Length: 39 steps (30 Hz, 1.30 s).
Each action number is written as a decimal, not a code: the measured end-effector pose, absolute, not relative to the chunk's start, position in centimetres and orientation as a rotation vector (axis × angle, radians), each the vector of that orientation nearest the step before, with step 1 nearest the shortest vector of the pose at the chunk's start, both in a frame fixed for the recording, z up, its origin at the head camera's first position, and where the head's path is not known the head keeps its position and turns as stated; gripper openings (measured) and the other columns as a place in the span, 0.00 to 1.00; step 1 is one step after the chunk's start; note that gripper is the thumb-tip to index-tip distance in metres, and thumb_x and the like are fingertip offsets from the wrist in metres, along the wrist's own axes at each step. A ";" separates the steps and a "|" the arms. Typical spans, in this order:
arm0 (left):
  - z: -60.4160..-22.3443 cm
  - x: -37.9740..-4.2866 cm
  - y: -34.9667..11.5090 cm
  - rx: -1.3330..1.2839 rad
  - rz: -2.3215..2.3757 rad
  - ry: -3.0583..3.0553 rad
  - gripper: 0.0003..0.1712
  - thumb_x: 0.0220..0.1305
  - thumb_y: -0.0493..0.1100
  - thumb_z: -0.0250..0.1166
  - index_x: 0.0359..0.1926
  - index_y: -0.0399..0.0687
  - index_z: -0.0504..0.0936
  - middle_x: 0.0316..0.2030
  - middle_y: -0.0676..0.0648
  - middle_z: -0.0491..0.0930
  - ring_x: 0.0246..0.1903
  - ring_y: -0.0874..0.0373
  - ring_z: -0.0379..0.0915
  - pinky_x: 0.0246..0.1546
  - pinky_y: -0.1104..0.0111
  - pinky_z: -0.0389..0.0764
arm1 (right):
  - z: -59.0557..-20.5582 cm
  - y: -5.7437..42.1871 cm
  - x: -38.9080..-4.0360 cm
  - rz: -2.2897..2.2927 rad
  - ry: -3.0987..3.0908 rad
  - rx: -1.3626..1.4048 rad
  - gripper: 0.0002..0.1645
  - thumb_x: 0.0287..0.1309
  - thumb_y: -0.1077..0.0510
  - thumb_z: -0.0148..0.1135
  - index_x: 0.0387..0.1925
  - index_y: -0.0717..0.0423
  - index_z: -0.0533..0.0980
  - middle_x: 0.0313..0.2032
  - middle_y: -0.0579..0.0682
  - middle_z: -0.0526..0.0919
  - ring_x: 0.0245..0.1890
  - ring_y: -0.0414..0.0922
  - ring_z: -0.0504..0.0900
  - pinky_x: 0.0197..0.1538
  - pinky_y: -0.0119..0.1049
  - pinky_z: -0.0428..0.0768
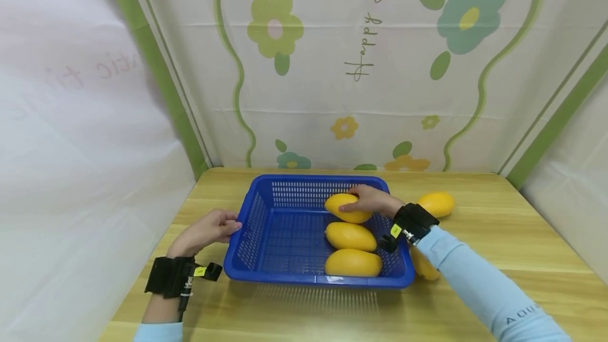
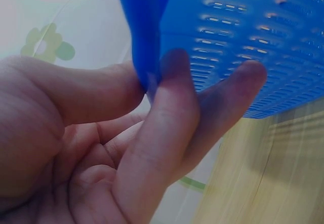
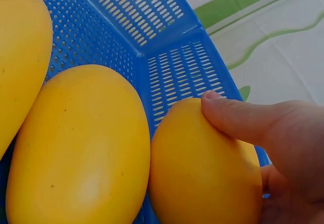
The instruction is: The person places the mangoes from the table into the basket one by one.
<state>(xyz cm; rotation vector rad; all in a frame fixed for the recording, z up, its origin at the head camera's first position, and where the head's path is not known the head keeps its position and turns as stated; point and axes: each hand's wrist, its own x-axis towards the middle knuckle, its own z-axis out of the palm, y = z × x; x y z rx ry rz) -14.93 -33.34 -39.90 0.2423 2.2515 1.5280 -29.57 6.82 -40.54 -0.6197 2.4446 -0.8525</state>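
Note:
A blue plastic basket (image 1: 290, 241) with slotted walls stands on the table. My left hand (image 1: 209, 231) pinches its left rim; in the left wrist view the thumb (image 2: 101, 92) lies on one side of the rim and the fingers (image 2: 157, 148) on the other. At the basket's far right, my right hand (image 1: 372, 199) grips a yellow mango (image 1: 347, 209), with the thumb (image 3: 243, 117) across its upper side. Two more mangoes lie nearer me in the basket, a middle one (image 1: 351, 237) and a front one (image 1: 353, 263), all in a column along the right side.
Outside the basket to the right, one mango (image 1: 436, 204) lies on the wooden table (image 1: 503, 226) and another (image 1: 424, 265) sits against the basket, partly hidden by the right forearm. A flower-printed cloth (image 1: 304, 94) hangs behind the table.

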 end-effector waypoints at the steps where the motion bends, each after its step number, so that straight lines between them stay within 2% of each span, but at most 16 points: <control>1: -39.9 -14.9 -33.3 0.243 1.528 2.252 0.21 0.78 0.38 0.50 0.61 0.22 0.70 0.48 0.33 0.83 0.47 0.48 0.85 0.52 0.59 0.86 | -40.6 6.8 -29.6 -0.850 2.446 -0.610 0.37 0.60 0.41 0.68 0.61 0.62 0.74 0.52 0.57 0.80 0.46 0.49 0.76 0.47 0.39 0.77; 4: -39.9 -14.9 -33.4 0.236 1.528 2.254 0.21 0.78 0.37 0.50 0.61 0.22 0.70 0.48 0.34 0.84 0.46 0.49 0.85 0.52 0.60 0.86 | -40.8 6.7 -29.7 -0.830 2.445 -0.585 0.42 0.61 0.39 0.66 0.66 0.63 0.70 0.62 0.62 0.75 0.55 0.55 0.74 0.58 0.49 0.77; 7: -39.9 -14.8 -33.4 0.223 1.525 2.262 0.21 0.77 0.37 0.51 0.60 0.22 0.71 0.47 0.35 0.84 0.46 0.49 0.85 0.52 0.60 0.86 | -41.0 6.5 -29.7 -0.812 2.443 -0.547 0.47 0.61 0.38 0.65 0.70 0.64 0.65 0.69 0.65 0.66 0.65 0.59 0.68 0.68 0.58 0.70; 13: -40.0 -14.8 -33.5 0.218 1.516 2.274 0.20 0.77 0.37 0.51 0.59 0.23 0.72 0.46 0.36 0.84 0.45 0.50 0.85 0.52 0.60 0.86 | -41.3 6.2 -29.7 -0.797 2.431 -0.515 0.47 0.64 0.38 0.62 0.72 0.64 0.63 0.72 0.67 0.60 0.71 0.62 0.62 0.72 0.60 0.65; 18: -40.0 -14.8 -33.5 0.222 1.513 2.273 0.20 0.78 0.38 0.51 0.59 0.23 0.72 0.48 0.34 0.84 0.47 0.49 0.85 0.52 0.59 0.86 | -41.5 6.2 -29.7 -0.787 2.431 -0.518 0.45 0.65 0.39 0.61 0.71 0.65 0.63 0.70 0.67 0.64 0.67 0.60 0.66 0.69 0.57 0.69; 19: -39.9 -14.8 -33.4 0.223 1.513 2.273 0.20 0.78 0.38 0.51 0.59 0.23 0.72 0.48 0.34 0.84 0.47 0.48 0.85 0.52 0.59 0.86 | -41.5 6.2 -29.7 -0.786 2.429 -0.518 0.44 0.65 0.39 0.61 0.70 0.65 0.64 0.68 0.66 0.67 0.64 0.59 0.69 0.66 0.55 0.72; 22: -39.9 -14.8 -33.4 0.223 1.504 2.282 0.20 0.78 0.38 0.51 0.60 0.24 0.72 0.48 0.34 0.84 0.47 0.48 0.85 0.52 0.59 0.86 | -41.6 6.3 -29.7 -0.779 2.436 -0.519 0.38 0.65 0.40 0.61 0.64 0.64 0.71 0.54 0.61 0.77 0.51 0.53 0.75 0.51 0.44 0.77; 24: -39.9 -14.8 -33.4 0.220 1.503 2.285 0.21 0.78 0.38 0.51 0.60 0.24 0.72 0.49 0.34 0.84 0.48 0.48 0.85 0.52 0.59 0.86 | -41.6 6.3 -29.7 -0.782 2.435 -0.516 0.33 0.65 0.40 0.62 0.58 0.64 0.74 0.42 0.55 0.77 0.41 0.49 0.75 0.42 0.38 0.73; 26: -39.9 -14.8 -33.4 0.220 1.502 2.286 0.20 0.78 0.38 0.51 0.60 0.23 0.72 0.49 0.34 0.84 0.47 0.49 0.85 0.52 0.60 0.86 | -41.6 6.3 -29.7 -0.781 2.437 -0.516 0.31 0.65 0.41 0.62 0.55 0.63 0.75 0.37 0.53 0.75 0.37 0.48 0.73 0.38 0.36 0.70; 28: -39.9 -14.8 -33.3 0.220 1.505 2.283 0.20 0.78 0.37 0.50 0.60 0.23 0.71 0.49 0.33 0.83 0.47 0.49 0.85 0.52 0.60 0.86 | -41.5 6.3 -29.6 -0.777 2.437 -0.518 0.33 0.65 0.41 0.62 0.57 0.64 0.74 0.39 0.54 0.77 0.39 0.48 0.74 0.40 0.36 0.73; 30: -39.9 -14.8 -33.3 0.226 1.506 2.279 0.20 0.78 0.37 0.50 0.60 0.23 0.71 0.49 0.33 0.83 0.47 0.49 0.85 0.52 0.60 0.86 | -41.5 6.3 -29.6 -0.769 2.432 -0.519 0.37 0.65 0.42 0.62 0.62 0.66 0.71 0.49 0.58 0.79 0.45 0.50 0.76 0.45 0.39 0.79; 33: -39.8 -14.8 -33.2 0.237 1.506 2.277 0.21 0.78 0.37 0.50 0.60 0.22 0.70 0.49 0.32 0.83 0.48 0.50 0.85 0.52 0.60 0.86 | -41.2 6.4 -29.6 -0.756 2.421 -0.520 0.42 0.66 0.42 0.62 0.68 0.68 0.65 0.62 0.63 0.74 0.53 0.53 0.76 0.55 0.47 0.82; 35: -39.8 -14.9 -33.2 0.245 1.504 2.277 0.21 0.78 0.37 0.50 0.61 0.22 0.70 0.49 0.32 0.83 0.48 0.50 0.84 0.52 0.60 0.86 | -41.1 6.5 -29.5 -0.768 2.404 -0.502 0.42 0.66 0.43 0.61 0.69 0.68 0.64 0.64 0.64 0.73 0.55 0.54 0.76 0.56 0.48 0.82; 39: -39.7 -14.9 -33.1 0.243 1.505 2.280 0.21 0.78 0.37 0.50 0.60 0.22 0.70 0.49 0.32 0.83 0.48 0.49 0.85 0.52 0.60 0.86 | -40.9 6.6 -29.5 -0.804 2.386 -0.480 0.40 0.67 0.45 0.61 0.68 0.69 0.64 0.61 0.64 0.74 0.52 0.53 0.77 0.53 0.47 0.84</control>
